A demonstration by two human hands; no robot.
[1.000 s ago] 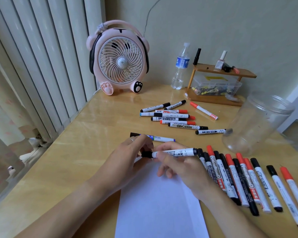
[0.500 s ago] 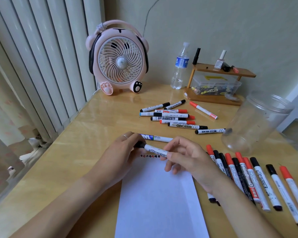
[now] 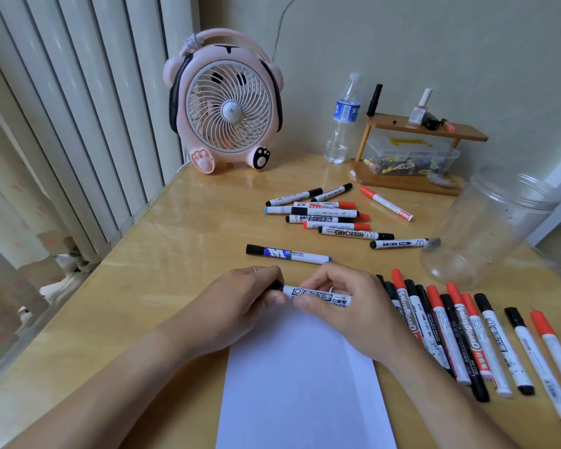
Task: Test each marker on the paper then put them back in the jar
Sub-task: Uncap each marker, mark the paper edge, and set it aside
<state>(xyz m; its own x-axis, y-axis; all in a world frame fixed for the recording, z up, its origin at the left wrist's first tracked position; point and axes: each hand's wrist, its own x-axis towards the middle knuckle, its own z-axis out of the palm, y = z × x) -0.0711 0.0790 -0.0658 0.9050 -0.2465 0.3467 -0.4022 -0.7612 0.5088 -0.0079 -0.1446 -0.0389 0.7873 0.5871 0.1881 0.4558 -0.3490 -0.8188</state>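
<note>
Worktop (image 3: 182, 254): paper (image 3: 305, 384) at 6 o'clock, empty jar (image 3: 486, 234) at 3 o'clock. Left hand (image 3: 240, 306) pinches the cap end and right hand (image 3: 337, 303) grips the barrel of a black marker (image 3: 318, 296), held level over the paper's top edge. Risk, judged: a skewed cap leaves the tip to dry; the tilted jar may roll. Legible: "WHITEBOARD" on one marker in the far pile (image 3: 324, 215).
</note>
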